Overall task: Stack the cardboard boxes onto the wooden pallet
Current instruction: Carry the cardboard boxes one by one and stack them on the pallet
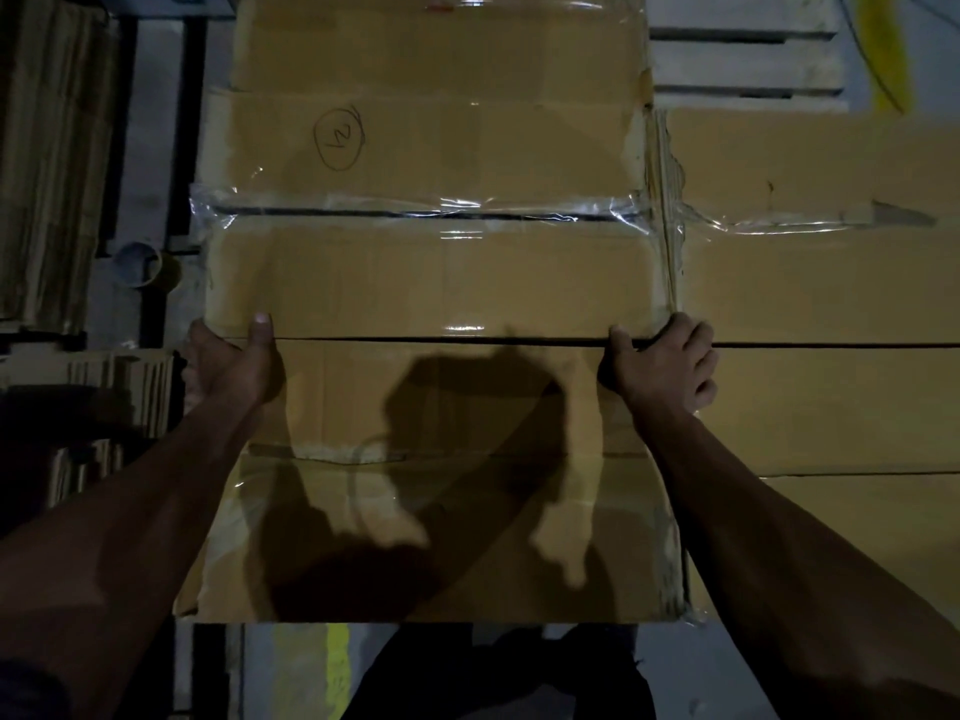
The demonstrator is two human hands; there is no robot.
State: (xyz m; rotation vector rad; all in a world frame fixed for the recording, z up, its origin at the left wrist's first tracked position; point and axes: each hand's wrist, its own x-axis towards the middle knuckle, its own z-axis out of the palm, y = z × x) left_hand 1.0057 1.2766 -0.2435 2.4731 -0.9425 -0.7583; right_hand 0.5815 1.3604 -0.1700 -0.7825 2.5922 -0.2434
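both hands clamped on the taped cardboard box (pixel 426 283), left hand (pixel 228 363) at its near-left corner, right hand (pixel 662 361) near-right, box atop stacked boxes (pixel 831 407), wooden pallet (pixel 748 54) beyond, contents sealed from sight

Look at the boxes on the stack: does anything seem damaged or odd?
Yes. The box with the circled number has a torn, frayed right edge, with loose, wrinkled tape over its seam. The near box, gripped by both hands, has a crumpled right corner.
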